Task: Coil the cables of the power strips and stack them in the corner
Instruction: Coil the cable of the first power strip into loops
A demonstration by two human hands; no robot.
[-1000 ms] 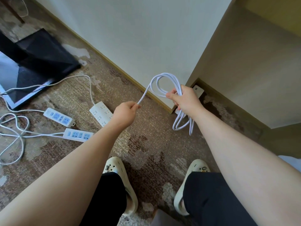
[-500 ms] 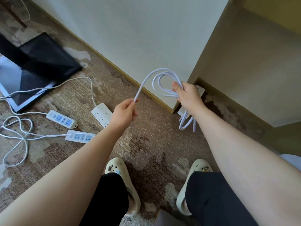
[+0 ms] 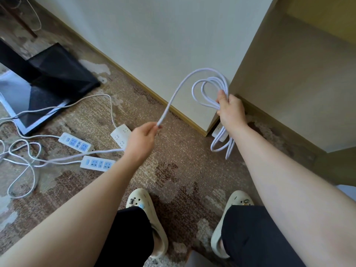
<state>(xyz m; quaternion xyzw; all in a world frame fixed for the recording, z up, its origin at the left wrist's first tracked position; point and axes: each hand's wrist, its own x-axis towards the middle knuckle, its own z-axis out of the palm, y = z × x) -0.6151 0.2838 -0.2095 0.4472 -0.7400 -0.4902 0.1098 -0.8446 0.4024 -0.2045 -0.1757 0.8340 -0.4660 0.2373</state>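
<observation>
Carpet runs to a wall corner, where the right hand [image 3: 232, 110] grips a coil [image 3: 212, 93] and the left hand [image 3: 143, 138] pinches the cable's [image 3: 174, 98] free run; coiling is midway, another loop comes next; three strips [image 3: 76, 145] lie uncoiled at left

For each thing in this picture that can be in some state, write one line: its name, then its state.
Right hand: grips the coiled loops.
Left hand: pinches the free run of cable.
Coiled cable: several loops gathered, its tail hanging below the hand.
Power strip by the wall corner: partly hidden behind the arm.
Three power strips on the carpet: flat, cables loose and uncoiled.
Loose cables: sprawled in loops.
</observation>
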